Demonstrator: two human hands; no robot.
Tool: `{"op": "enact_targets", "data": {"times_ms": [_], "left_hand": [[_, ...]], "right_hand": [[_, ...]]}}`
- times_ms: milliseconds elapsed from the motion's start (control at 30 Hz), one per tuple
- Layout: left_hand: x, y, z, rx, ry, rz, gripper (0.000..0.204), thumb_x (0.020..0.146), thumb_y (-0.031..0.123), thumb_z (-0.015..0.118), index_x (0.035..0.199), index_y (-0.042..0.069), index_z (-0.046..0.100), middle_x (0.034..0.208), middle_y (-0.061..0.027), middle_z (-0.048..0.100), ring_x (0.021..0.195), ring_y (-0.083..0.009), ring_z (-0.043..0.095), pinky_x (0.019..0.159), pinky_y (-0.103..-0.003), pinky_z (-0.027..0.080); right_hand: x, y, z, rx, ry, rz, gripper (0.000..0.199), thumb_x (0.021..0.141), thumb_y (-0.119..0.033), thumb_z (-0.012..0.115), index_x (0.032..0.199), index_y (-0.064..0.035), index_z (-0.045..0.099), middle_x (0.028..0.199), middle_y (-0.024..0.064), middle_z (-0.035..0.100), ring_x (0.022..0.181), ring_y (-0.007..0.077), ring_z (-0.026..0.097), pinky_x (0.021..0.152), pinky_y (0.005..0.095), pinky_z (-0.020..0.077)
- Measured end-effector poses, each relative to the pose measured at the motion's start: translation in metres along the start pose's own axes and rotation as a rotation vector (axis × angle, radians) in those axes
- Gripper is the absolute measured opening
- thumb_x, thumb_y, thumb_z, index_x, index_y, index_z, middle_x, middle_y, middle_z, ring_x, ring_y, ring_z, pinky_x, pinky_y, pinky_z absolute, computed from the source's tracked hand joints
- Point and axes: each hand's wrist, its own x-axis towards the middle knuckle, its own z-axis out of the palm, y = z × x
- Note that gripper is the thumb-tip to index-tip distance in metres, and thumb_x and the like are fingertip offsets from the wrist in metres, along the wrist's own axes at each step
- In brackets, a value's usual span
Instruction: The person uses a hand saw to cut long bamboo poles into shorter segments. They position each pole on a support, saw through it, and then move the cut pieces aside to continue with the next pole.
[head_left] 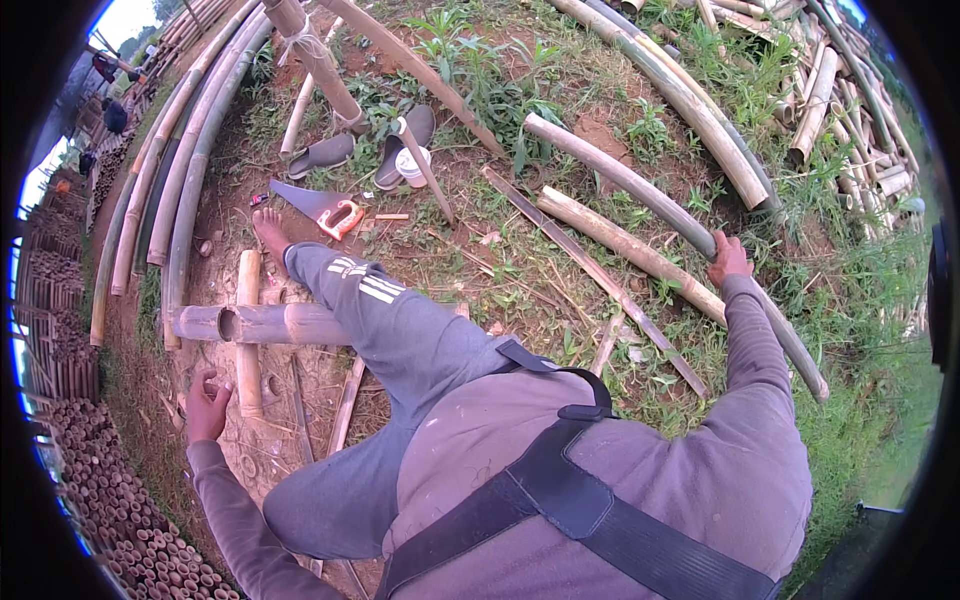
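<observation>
My right hand (730, 258) is wrapped round a long greyish bamboo pole (620, 178), which slants across the grass at my right. My left hand (208, 402) is empty, its fingers loosely bent and apart, close to a short pale bamboo piece (248, 385). Across that piece rests a thick bamboo length (310, 323) with a dark round notch near its left part. My leg lies over its right part and hides some of it. Beyond my bare foot, a handsaw (312, 203) with an orange and white handle lies on the ground.
Another bamboo pole (630, 250) and a split strip (590, 270) lie beside the held pole. Dark clogs (322, 156) and a white tub (413, 167) sit beyond the saw, near a tied bamboo post (318, 65). Long poles (195, 170) and stacked bamboo (110, 500) line the left.
</observation>
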Motion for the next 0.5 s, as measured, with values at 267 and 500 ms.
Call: {"op": "enact_targets", "data": {"times_ms": [267, 500], "left_hand": [[-0.063, -0.059, 0.015, 0.036, -0.004, -0.214, 0.048, 0.088, 0.029, 0.082, 0.127, 0.005, 0.068, 0.083, -0.0084, 0.068, 0.078, -0.0205, 0.066, 0.075, -0.039, 0.054], [-0.089, -0.066, 0.03, -0.019, 0.02, -0.328, 0.032, 0.089, 0.032, 0.081, 0.113, 0.011, 0.077, 0.081, -0.0103, 0.071, 0.074, -0.0231, 0.068, 0.073, -0.04, 0.055]], "right_hand": [[0.031, -0.083, 0.083, 0.255, 0.174, -0.138, 0.049, 0.089, -0.024, 0.073, 0.136, -0.0107, 0.064, 0.131, 0.0199, 0.064, 0.117, 0.04, 0.065, 0.1, 0.0497, 0.0532], [-0.115, -0.3, 0.084, 0.719, -0.023, -1.22, 0.024, 0.09, -0.002, 0.071, 0.114, -0.0025, 0.07, 0.108, 0.0186, 0.068, 0.095, 0.0344, 0.069, 0.087, 0.0442, 0.056]]}}
